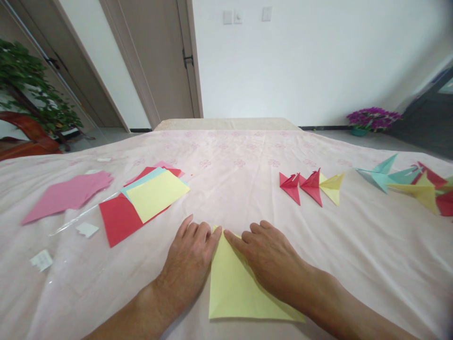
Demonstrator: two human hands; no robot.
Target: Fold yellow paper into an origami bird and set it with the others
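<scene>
Yellow paper (235, 288) lies flat on the pink tablecloth (226, 189), under and just before the fingers; its near edge runs side to side, its left edge leads away to a far corner, and its long axis cannot be told, as the right hand (271, 255) and forearm cover its right side; that hand is the nearer, lying partly over the paper with its index finger stretched to the far corner and the rest bent; the left hand (189, 255) touches the same corner from the left, fingers loosely curled; the two fingertips sit just apart, and whether either hand pinches the paper cannot be told.

Left of the yellow paper lie a fanned pile of coloured sheets (120, 222), then pink sheets (69, 196) and white scraps (87, 230); right of it stand folded paper shapes (311, 186); well beyond it, rightward, a green pot (359, 132) holds purple flowers (373, 118).
</scene>
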